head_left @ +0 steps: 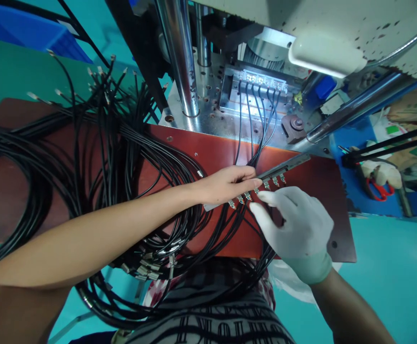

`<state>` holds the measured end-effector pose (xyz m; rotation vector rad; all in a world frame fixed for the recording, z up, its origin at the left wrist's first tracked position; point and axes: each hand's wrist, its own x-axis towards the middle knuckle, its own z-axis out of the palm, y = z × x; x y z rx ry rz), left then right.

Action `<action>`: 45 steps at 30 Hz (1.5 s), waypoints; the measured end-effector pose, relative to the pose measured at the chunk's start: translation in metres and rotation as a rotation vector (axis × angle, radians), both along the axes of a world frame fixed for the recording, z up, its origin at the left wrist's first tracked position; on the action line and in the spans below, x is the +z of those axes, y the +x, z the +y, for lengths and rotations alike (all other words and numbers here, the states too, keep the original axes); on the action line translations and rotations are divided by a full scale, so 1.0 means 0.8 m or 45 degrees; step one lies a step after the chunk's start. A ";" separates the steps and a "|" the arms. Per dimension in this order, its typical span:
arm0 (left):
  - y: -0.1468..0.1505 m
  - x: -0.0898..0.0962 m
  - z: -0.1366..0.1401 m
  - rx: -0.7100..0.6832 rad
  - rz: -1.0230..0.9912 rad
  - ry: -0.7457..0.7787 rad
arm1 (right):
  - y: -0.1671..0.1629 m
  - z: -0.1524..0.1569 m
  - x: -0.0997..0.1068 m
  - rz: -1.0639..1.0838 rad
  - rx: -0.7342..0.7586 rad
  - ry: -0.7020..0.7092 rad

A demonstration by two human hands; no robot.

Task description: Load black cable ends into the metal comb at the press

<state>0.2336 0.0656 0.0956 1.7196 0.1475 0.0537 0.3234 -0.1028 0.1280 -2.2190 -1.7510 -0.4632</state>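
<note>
My left hand (226,184), bare, is closed on a long narrow metal bar (283,166) that lies at a slant over the red-brown board. Its thumb presses along the top of the bar. Small metal connectors (247,195) stick out in a row from the bar's near side. Close to the middle of that row is my right hand (296,227), in a white glove. Its thumb and index fingertips are a little apart beside a connector, and whether they touch it is unclear. Black cables (226,227) run below the bar, between my hands and my body.
Behind the board stands a press with steel posts (180,62); a lit mould (255,91) in it holds several cable ends. Bundles of black cables (111,124) cover the left side. Red-handled scissors (378,190) lie at the right. A white handle-like block (325,55) hangs overhead.
</note>
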 end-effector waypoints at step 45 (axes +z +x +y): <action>-0.001 -0.002 -0.003 0.063 0.108 0.007 | -0.041 0.020 -0.016 0.131 0.088 -0.051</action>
